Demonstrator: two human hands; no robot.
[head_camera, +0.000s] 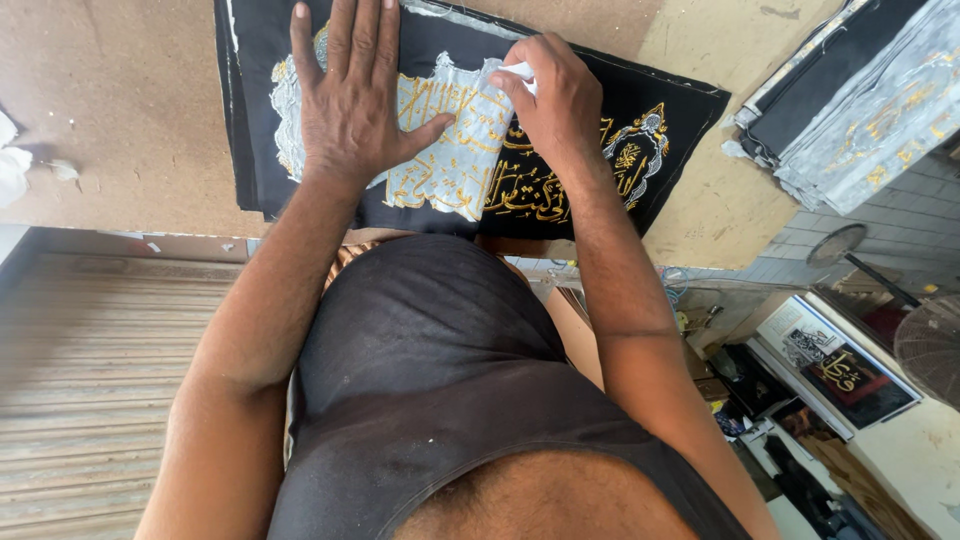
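Bench (130, 110): a brown board surface filling the far part of the view; its near edge runs across just beyond the person's chest, with bare board to the far left and a bare strip on the right between the cloth and the stack.
Black cloth (660, 95): a long dark panel lying flat on the bench, its near edge close to the bench edge and its right end square-cut; gold embroidered lettering and a gold pointed emblem show on the right part.
Stack of panels (870, 110): a pile of similar dark and grey pieces with gold stitching at the far right, well apart from the black cloth and overhanging the bench edge.
Backing paper (450, 165): a pale grey-white sheet with torn edges covering the left and middle of the embroidery, lifted at its right edge.
Left hand (350, 100): spread flat, palm down, pressing on the backing paper and cloth; it grips nothing.
Right hand (555, 95): fingers pinched tight on the raised right edge of the backing paper.
Paper scraps (15, 160): white torn bits at the far left of the bench.
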